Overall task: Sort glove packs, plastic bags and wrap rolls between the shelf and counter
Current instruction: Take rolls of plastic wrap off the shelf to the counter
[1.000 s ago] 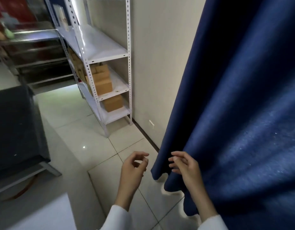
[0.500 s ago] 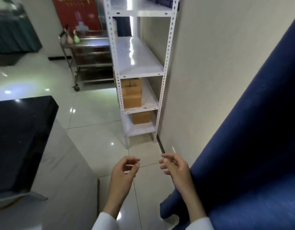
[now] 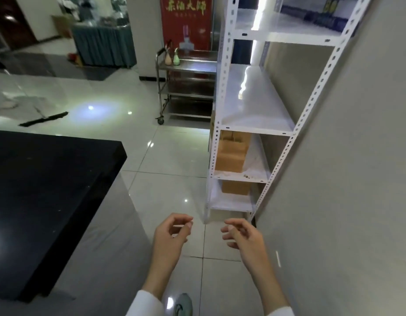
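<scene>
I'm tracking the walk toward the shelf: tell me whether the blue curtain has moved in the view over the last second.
Yes. It filled the right side beside the white shelf a second ago and is now out of view, but the head camera turned, so the curtain itself need not have moved.

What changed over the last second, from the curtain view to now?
The view swung left and up: the blue curtain has left the frame, and the white shelf now stands straight ahead with the black counter at left. Left hand and right hand stayed loosely curled, holding nothing.

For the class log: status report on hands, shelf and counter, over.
Left hand and right hand loosely curled, holding nothing. White shelf ahead, cardboard boxes on lower tiers. Black counter at left. Nothing blocking the floor ahead.
</scene>
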A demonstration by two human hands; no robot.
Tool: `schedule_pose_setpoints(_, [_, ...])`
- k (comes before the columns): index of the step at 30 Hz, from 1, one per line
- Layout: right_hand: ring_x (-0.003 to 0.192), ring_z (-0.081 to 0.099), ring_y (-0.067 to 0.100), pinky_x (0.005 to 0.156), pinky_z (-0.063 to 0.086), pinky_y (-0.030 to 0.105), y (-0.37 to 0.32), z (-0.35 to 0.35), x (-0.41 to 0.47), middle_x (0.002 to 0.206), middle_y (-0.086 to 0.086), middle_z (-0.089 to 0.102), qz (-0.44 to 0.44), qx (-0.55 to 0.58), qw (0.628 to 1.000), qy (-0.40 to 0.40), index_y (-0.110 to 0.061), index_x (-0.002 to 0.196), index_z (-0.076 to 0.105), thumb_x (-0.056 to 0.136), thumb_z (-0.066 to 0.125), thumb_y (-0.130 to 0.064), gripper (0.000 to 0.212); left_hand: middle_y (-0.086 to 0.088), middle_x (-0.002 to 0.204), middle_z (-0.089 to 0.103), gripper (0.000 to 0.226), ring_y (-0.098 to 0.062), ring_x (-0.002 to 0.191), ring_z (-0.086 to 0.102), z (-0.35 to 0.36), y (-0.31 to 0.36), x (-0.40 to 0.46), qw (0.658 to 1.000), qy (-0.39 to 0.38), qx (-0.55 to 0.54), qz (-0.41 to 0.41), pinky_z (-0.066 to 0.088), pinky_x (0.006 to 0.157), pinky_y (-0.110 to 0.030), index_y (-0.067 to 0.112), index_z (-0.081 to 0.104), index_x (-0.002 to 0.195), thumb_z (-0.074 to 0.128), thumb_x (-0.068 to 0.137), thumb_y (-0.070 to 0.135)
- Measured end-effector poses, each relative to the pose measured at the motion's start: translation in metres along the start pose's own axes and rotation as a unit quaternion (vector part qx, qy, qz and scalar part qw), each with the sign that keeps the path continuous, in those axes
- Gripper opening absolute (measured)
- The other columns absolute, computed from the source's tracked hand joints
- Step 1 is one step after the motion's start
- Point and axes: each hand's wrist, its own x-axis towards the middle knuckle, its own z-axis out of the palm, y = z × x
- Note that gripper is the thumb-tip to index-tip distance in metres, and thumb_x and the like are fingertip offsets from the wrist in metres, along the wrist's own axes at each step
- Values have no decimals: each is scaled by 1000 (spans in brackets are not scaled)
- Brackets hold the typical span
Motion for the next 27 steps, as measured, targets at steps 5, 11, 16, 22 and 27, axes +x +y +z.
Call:
schedule_pose_setpoints(5, [82, 75, 16, 70, 57, 26, -38, 31, 89, 94, 1, 79, -29, -32, 999, -27, -37, 96, 76, 102, 63, -12, 29, 6, 86, 76, 20, -11, 73, 69, 1, 12, 99, 1000, 9, -18, 0, 58, 63, -23, 22, 76, 90, 72, 92, 3])
schedule_pose_setpoints(11, [83, 74, 20, 71, 58, 26, -78, 70, 189, 94, 5, 79, -37, -13, 999, -30, -17, 105, 74, 102, 62, -8, 16, 9, 87, 74, 15, -11, 78, 68, -12, 36, 201, 999, -23, 3, 26, 59, 72, -30, 24, 76, 96, 74, 93, 9])
schedule_pose_setpoints(16, [84, 74, 20, 76, 59, 33, -97, 112, 255, 93, 5, 79, -35, -23, 997, -70, -15, 106, 75, 103, 58, -3, 20, 3, 88, 74, 18, -9, 74, 66, -24, 42, 268, 999, 36, -38, 10, 57, 66, -21, 21, 77, 95, 73, 92, 4])
schedule_pose_setpoints(22, [82, 73, 18, 73, 57, 26, -116, 158, 348, 95, 6, 79, -24, -18, 994, -101, -14, 106, 74, 103, 59, -4, 19, 6, 85, 74, 16, -7, 72, 66, -30, 41, 362, 996, 76, -44, -5, 57, 65, -22, 20, 76, 92, 75, 91, 5])
schedule_pose_setpoints(27, [81, 75, 19, 75, 61, 29, -136, 196, 445, 90, 7, 78, -35, 3, 992, -117, -12, 103, 74, 103, 58, -4, 18, 5, 84, 75, 12, -7, 69, 65, -25, 47, 461, 995, 96, -36, -3, 55, 62, -19, 15, 77, 92, 77, 89, 4])
